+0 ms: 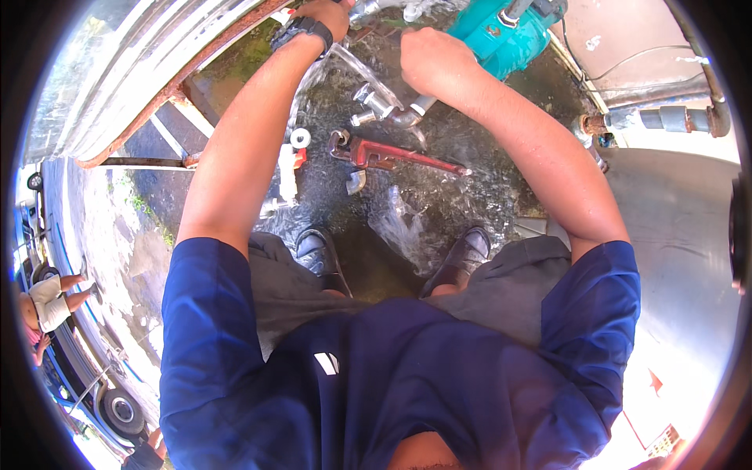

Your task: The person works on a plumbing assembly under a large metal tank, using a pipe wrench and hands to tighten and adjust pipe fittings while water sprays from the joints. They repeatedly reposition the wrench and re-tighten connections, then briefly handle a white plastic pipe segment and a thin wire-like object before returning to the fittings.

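Note:
My left hand (pixel 323 17), below a dark wristwatch (pixel 313 30), is curled at the top edge beside a pale pipe fitting (pixel 363 8); what it grips is cut off. To its right, my right hand (pixel 432 63) is closed in a fist against the teal pump (pixel 501 35); its fingers hide whatever they hold. Water streams down between the hands. Just below my right hand lies a metal pipe assembly (pixel 401 117) with an elbow. A red pipe wrench (pixel 403 155) rests on the wet floor nearer to me, touched by neither hand.
A white pipe with a red-handled valve (pixel 299 157) and a loose elbow (pixel 356 182) lie near my feet. A rusty metal frame (pixel 176 90) stands left, wall piping (pixel 666 120) right. Far left, a person (pixel 51 305) is near a parked vehicle (pixel 121 411).

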Tool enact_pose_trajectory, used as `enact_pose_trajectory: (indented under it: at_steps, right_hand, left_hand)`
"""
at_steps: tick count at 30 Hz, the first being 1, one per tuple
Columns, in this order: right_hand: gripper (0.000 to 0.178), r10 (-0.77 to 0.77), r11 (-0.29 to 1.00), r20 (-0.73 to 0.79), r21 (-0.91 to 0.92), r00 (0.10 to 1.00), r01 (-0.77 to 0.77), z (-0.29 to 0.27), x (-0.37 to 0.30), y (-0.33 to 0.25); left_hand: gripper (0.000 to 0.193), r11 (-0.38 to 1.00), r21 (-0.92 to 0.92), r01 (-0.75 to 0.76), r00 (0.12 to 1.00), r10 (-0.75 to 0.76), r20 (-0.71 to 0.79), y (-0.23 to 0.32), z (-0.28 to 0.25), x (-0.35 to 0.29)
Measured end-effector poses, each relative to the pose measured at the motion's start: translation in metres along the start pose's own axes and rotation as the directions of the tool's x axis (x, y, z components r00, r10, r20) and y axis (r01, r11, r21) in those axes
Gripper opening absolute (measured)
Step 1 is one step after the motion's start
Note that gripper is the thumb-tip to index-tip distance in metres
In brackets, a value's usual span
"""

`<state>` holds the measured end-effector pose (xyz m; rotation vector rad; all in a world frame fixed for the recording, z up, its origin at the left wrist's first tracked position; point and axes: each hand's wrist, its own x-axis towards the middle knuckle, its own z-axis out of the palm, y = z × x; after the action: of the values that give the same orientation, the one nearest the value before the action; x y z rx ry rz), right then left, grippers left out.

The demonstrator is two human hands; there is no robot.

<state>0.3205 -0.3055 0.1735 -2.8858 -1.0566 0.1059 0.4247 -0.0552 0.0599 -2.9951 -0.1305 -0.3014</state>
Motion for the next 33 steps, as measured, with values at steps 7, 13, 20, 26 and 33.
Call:
enact_pose_trajectory:
  at_steps: [7,13,20,26,33]
  right_hand:
    - [0.018,-0.027,0.998,-0.081,0.052,0.996,0.032,0.008,-0.007,-0.002]
    - [0.019,0.003,0.992,-0.039,0.125,0.999,0.002,0.019,-0.005,0.0]
    - [0.033,-0.013,0.987,0.05,0.162,0.999,0.005,0.027,-0.012,-0.003]
    - [0.028,0.043,0.986,0.022,0.157,0.999,-0.046,0.028,-0.018,0.009]
    - [0.032,0.114,0.973,0.055,0.198,0.992,-0.123,0.03,-0.015,0.029]
  left_hand:
    - [0.053,0.96,-0.205,-0.188,0.981,0.172,-0.094,-0.01,-0.018,-0.003]
    - [0.044,0.89,-0.452,-0.058,0.998,0.044,-0.04,-0.019,-0.018,-0.005]
    - [0.049,0.899,-0.42,-0.124,0.985,0.062,-0.159,-0.006,-0.022,-0.003]
    - [0.04,0.875,-0.484,-0.005,1.0,-0.008,-0.024,-0.008,-0.019,-0.001]
    - [0.043,0.898,-0.423,-0.121,0.988,0.069,-0.137,-0.009,-0.021,-0.001]
